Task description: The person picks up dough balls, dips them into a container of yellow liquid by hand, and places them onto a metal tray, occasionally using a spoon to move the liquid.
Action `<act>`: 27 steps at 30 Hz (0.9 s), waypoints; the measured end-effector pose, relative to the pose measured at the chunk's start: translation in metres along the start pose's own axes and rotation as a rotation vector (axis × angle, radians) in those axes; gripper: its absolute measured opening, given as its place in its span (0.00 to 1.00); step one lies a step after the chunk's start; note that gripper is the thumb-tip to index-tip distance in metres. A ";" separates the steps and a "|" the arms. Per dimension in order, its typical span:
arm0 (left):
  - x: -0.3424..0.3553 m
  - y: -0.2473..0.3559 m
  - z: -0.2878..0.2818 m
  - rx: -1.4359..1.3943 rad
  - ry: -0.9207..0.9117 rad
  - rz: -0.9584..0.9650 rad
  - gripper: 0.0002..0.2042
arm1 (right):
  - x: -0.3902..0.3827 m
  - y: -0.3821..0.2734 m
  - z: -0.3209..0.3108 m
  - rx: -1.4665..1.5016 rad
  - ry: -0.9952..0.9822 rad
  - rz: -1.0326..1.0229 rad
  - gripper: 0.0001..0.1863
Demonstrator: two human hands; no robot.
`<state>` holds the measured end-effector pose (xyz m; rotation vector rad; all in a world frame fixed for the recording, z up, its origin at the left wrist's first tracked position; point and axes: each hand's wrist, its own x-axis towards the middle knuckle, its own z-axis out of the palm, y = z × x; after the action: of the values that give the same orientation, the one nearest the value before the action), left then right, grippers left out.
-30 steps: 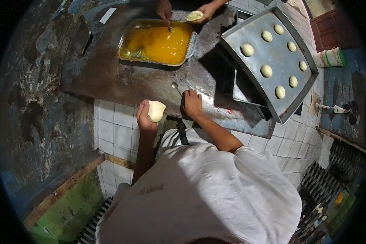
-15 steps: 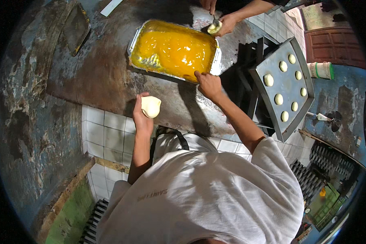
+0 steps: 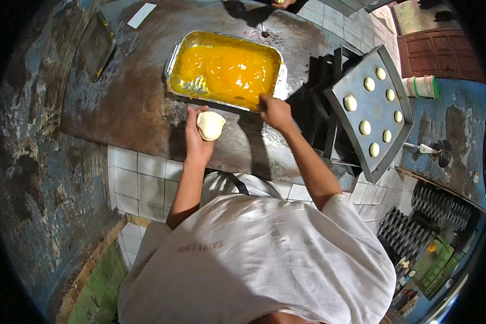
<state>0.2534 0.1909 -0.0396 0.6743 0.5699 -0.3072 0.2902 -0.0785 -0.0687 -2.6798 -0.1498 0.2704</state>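
Two hands work at the dark worktop: the left hand is cupped around one pale dough ball, fingers curled under it, held just above the counter near the front edge; the right hand rests on the near rim of one foil pan, fingers bent over the edge, though whether they pinch anything cannot be told. That pan, at about 12 o'clock from the dough ball and just beyond it, is filled with yellow liquid. One dark baking tray stands tilted at 3 o'clock from the right hand, carrying seven small pale dough pieces in two rows. One flat dark tray lies at 10 o'clock on the worktop, with one white card past it at 11 o'clock. One stack of cups sits at 2 o'clock beyond the baking tray. Another person's hand is cut off by the top edge at 12 o'clock, so its grip is unreadable. White tiles face the counter's front, and the person's white shirt hides everything below
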 end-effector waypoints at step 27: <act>-0.139 -0.127 0.068 -0.274 -0.381 0.015 0.32 | -0.215 0.066 0.091 0.880 0.069 0.105 0.15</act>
<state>0.1120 0.0638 0.0221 0.3422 0.2353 -0.3271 0.0649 -0.1317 -0.1426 -1.8186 0.1134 0.2087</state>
